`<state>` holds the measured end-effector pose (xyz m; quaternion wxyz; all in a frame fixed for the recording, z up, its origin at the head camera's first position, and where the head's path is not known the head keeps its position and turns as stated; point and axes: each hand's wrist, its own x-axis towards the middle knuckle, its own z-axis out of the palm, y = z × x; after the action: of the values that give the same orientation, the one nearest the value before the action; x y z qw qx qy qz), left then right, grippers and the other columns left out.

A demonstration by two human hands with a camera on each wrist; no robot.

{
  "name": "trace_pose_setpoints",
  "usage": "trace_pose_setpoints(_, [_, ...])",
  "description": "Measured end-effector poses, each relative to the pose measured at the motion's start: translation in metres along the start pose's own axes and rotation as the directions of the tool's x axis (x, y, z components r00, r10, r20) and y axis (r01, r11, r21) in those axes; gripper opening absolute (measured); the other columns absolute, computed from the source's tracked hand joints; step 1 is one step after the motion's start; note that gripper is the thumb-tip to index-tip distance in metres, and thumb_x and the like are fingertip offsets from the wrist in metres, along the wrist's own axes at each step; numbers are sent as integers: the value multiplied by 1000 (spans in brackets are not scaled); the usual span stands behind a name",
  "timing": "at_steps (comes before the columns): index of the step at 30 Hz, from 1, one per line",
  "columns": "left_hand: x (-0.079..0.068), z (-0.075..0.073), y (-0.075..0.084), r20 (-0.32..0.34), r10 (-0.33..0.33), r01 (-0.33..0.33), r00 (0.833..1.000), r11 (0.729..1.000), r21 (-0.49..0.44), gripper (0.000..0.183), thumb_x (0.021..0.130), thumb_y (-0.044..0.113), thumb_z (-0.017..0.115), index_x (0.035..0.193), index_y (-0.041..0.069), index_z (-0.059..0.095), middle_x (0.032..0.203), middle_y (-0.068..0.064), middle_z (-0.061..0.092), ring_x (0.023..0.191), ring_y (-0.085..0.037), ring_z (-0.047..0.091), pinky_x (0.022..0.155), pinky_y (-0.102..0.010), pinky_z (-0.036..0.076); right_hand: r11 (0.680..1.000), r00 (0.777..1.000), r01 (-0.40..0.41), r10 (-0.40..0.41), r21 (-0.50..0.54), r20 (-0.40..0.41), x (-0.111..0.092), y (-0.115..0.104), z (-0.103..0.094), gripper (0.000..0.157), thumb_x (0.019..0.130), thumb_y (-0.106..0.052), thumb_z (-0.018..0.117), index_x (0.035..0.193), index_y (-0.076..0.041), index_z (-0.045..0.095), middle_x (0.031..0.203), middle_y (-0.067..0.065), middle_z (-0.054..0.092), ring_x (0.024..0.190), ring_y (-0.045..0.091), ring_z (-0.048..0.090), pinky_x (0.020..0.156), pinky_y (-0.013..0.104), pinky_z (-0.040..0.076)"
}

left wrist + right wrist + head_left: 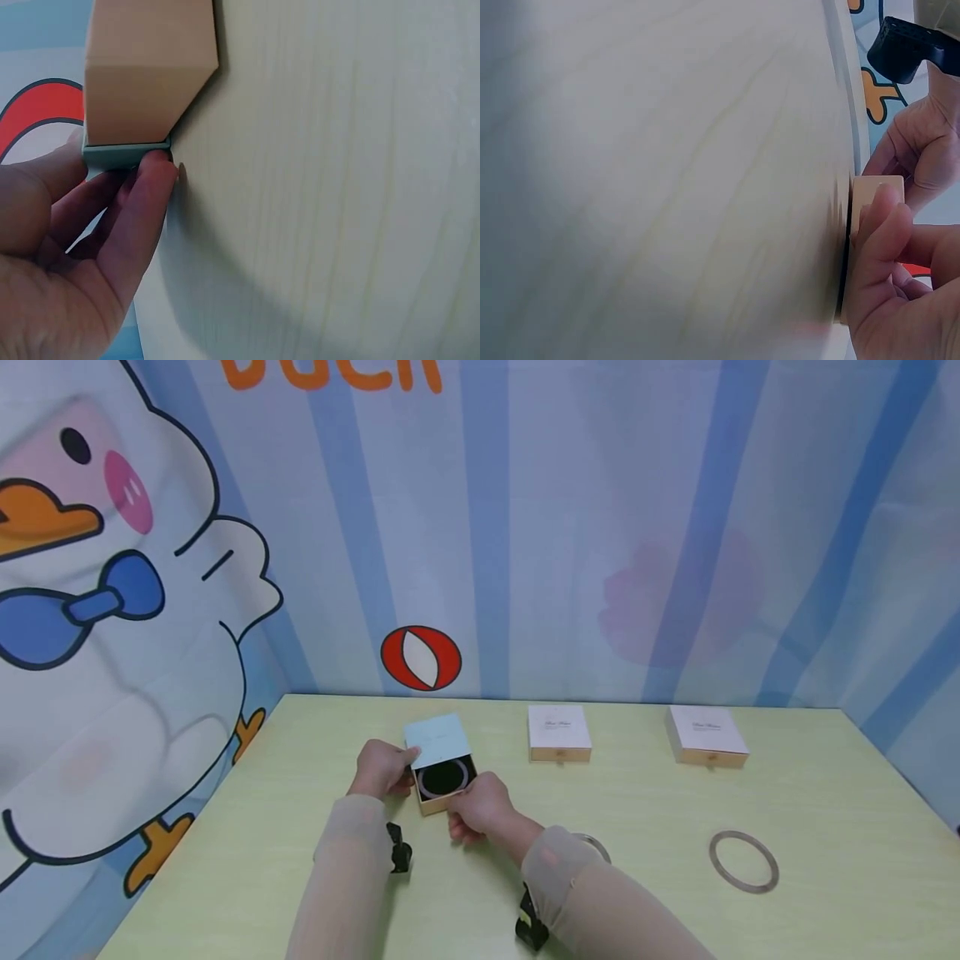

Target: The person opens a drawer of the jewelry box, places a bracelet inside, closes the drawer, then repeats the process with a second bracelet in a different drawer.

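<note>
A small drawer box with a light blue sleeve (437, 740) sits on the table, its tan drawer (435, 806) slid partway out. Inside the drawer, a bangle (424, 782) lies on a black lining. My left hand (380, 768) grips the sleeve by its left side, thumb on the top edge; in the left wrist view, that hand (97, 225) has thumb and fingertips around the sleeve's edge. At the drawer's front right corner, my right hand (483, 806) pinches the tan front. The right wrist view shows the right hand's fingers (885, 225) against that front.
Two white-topped boxes, one in the middle (559, 732) and one to the right (707, 735), stand near the table's back edge. A loose silver ring (742, 862) lies at the right. Another ring (596, 847) is partly hidden behind my right sleeve. A printed curtain (555, 527) hangs behind.
</note>
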<state>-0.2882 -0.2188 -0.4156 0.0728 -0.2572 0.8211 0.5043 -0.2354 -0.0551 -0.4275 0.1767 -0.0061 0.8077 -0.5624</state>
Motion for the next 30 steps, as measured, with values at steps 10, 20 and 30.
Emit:
trace_pose_setpoints(10, [-1, -1, 0, 2, 10, -10, 1000, 1000, 2, 34, 90, 27, 65, 109, -2, 62, 74, -8, 58, 60, -17, 60, 55, -29, 55, 1000, 1000, 3, -3, -2, -2, 3, -1, 1, 22, 87, -3, 56, 67, 3, 62, 47, 2, 56, 38, 9, 53, 36, 23, 45])
trace_pose_setpoints(20, [0, -1, -1, 4, 15, -15, 1000, 1000, -9, 33, 90, 26, 65, 108, -2, 63, 72, -8, 58, 59, -16, 60, 54, -29, 54, 1000, 1000, 13, -13, 17, -13, 6, -2, 1, 19, 85, -3, 57, 68, 4, 63, 46, 2, 57, 37, 9, 53, 36, 23, 45])
trace_pose_setpoints(30, [1, -1, -4, 4, 35, -35, 999, 999, -10, 33, 90, 26, 65, 106, -3, 64, 68, -7, 58, 57, -16, 59, 53, -29, 54, 1000, 1000, 9, -9, 19, -12, 8, -3, 1, 19, 84, -3, 57, 69, 5, 64, 47, 2, 57, 38, 9, 54, 36, 23, 45])
